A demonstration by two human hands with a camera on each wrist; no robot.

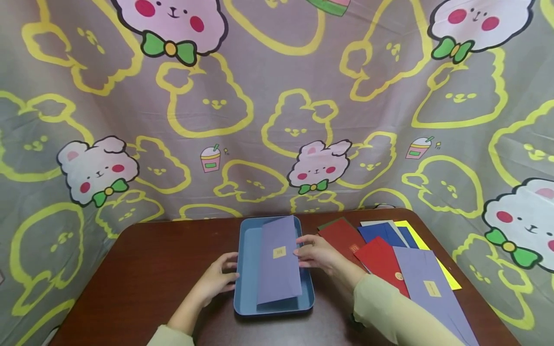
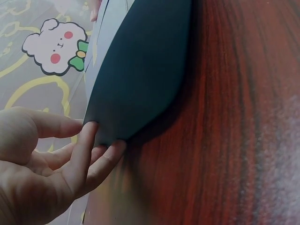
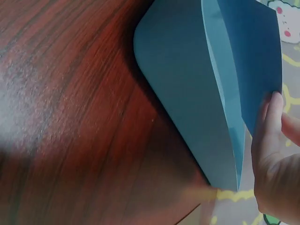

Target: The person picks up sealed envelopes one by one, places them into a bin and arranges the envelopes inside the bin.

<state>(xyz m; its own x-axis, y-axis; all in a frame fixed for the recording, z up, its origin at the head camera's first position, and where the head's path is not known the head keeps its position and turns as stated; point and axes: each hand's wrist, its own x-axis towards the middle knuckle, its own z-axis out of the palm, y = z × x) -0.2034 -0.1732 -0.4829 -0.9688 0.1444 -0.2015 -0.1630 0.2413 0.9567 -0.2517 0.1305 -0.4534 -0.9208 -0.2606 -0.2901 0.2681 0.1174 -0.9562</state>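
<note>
A blue-grey tray stands on the table, and a purple envelope with a gold label leans tilted inside it. My right hand pinches the envelope's right edge, thumb on the near face and fingers behind. In the right wrist view the envelope rises above the tray's wall, held at its edge. With relaxed, slightly bent fingers, my left hand touches the tray's left side. The left wrist view has its fingertips on the outer wall by the rim.
On the table's right side lie a second purple envelope, red envelopes, blue ones and a yellow one, overlapping. Brown table surface extends left of the tray. A patterned curtain hangs behind.
</note>
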